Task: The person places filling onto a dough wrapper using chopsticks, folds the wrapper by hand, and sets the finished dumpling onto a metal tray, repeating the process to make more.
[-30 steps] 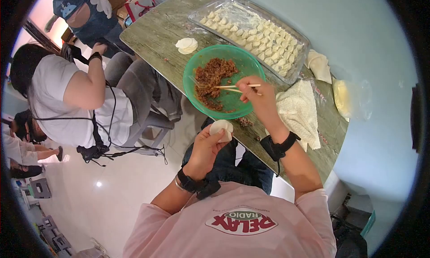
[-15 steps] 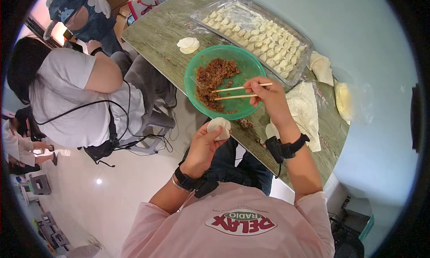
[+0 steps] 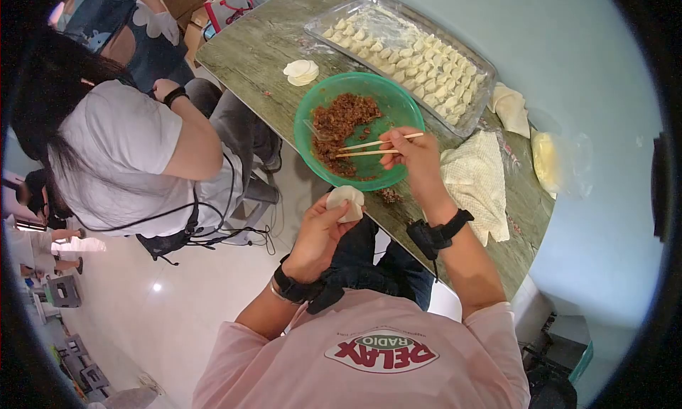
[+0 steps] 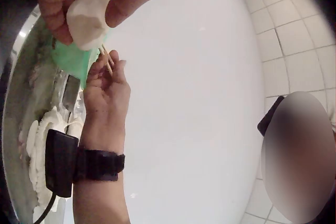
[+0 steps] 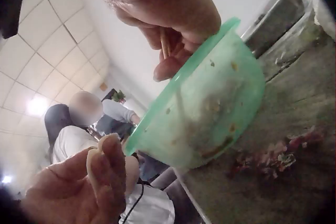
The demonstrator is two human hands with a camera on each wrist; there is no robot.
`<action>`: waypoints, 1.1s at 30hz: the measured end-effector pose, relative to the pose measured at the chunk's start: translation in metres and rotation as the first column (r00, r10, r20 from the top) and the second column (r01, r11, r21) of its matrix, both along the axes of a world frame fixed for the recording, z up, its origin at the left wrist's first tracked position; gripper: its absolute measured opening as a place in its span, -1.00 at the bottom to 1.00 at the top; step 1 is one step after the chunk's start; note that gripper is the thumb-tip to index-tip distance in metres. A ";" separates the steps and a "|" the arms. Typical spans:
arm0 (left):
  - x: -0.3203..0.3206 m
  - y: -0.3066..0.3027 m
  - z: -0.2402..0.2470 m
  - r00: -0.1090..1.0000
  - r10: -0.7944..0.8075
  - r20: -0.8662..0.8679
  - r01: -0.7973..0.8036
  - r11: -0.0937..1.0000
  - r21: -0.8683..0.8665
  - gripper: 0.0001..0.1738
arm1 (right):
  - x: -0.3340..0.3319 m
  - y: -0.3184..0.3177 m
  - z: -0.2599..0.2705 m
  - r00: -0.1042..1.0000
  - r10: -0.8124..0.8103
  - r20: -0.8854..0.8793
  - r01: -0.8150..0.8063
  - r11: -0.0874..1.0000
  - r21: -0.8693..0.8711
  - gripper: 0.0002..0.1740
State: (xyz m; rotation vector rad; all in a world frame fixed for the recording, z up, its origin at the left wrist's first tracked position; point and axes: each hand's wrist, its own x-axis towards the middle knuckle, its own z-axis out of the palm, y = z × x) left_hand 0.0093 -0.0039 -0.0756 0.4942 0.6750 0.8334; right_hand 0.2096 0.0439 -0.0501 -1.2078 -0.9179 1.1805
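Observation:
My left hand (image 3: pixel 318 240) pinches a round, pale dumpling wrapper (image 3: pixel 344 201) between thumb and fingers, just in front of the bowl's near rim. In the left wrist view the wrapper (image 4: pixel 90 18) looks slightly cupped. Over the right side of the green bowl (image 3: pixel 408 110), my right hand (image 3: pixel 415 160) holds a pair of chopsticks (image 3: pixel 369 152). Their tips reach into the brown minced filling (image 3: pixel 348 117), which is heaped along the bowl's left side. From the right wrist view, the bowl's wall (image 5: pixel 220 92) hides the chopstick tips.
Behind the bowl lies a metal tray (image 3: pixel 490 96) with many folded dumplings. A small stack of wrappers (image 3: pixel 301 71) sits left of it. A pale cloth (image 3: pixel 476 181) lies right of the bowl, and filling scraps (image 3: pixel 389 195) dot the table edge. A seated person (image 3: pixel 135 139) is at left.
The chopsticks drew back right, then moved slightly left over the filling with my right hand. My left hand still holds the wrapper, almost in place. The seated person has shifted.

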 end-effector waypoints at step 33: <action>0.046 -0.006 0.064 0.950 -0.085 0.301 0.120 0.988 -0.098 -0.45 | 0.022 -0.168 0.082 0.497 -0.141 0.856 -0.423 0.822 0.381 -0.59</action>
